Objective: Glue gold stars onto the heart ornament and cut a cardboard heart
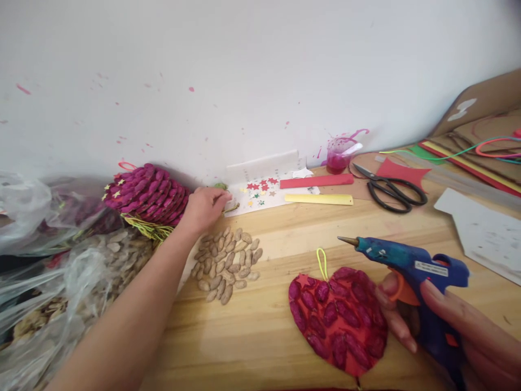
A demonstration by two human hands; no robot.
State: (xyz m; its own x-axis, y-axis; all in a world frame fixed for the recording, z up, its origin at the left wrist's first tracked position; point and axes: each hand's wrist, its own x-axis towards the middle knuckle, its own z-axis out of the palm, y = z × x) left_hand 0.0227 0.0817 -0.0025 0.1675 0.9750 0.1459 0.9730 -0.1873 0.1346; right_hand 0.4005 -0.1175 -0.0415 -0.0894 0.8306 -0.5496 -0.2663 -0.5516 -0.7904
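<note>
My right hand [439, 326] grips a blue glue gun [407, 266] with an orange trigger, its brass nozzle pointing left above a red heart [337, 320]. The heart lies on the wooden table [285, 228], is covered in magenta peanut shells and has a yellow loop at its top. My left hand [205, 209] reaches far back toward the wall, fingers curled and pinched near the edge of a white sheet with star stickers [260, 193]. It lies beside a stack of purple shell-covered pieces [148, 193] and behind a pile of plain peanut shells [226, 263].
Clear plastic bags [52, 271] of shells crowd the left side. Black scissors [393, 190], a red strip [317, 181], a yellow strip [319, 199] and a cup of pink paint [337, 155] lie at the back. Coloured paper and cardboard [480, 146] are stacked at the right.
</note>
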